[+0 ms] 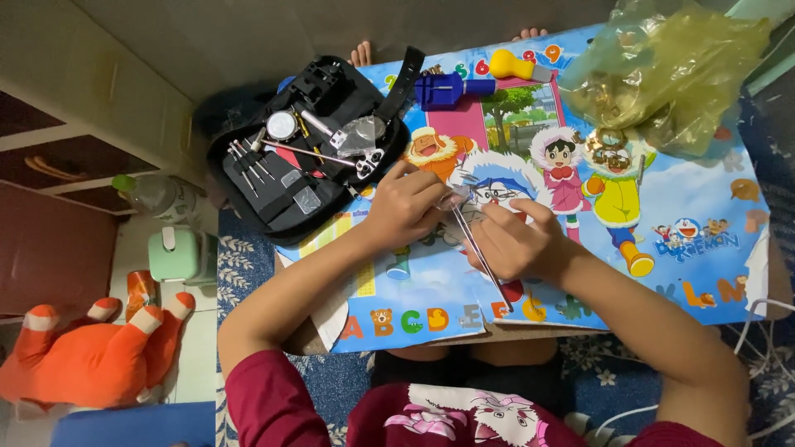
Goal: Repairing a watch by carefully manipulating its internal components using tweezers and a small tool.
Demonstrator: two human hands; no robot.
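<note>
In the middle of the frame, the left hand (403, 207) is pinching a small clear part (454, 199) in a closed grip just above the colourful tabletop (696, 207), and the right hand (515, 240) is holding a thin metal tool (480, 252) with its grip closed around the shaft, the tip touching that part. To do this well, I think the left hand is needing to stay steady and low while the tool is pressing gently, because such a small piece is slipping easily. The black tool case (306, 149) is lying open at the upper left.
</note>
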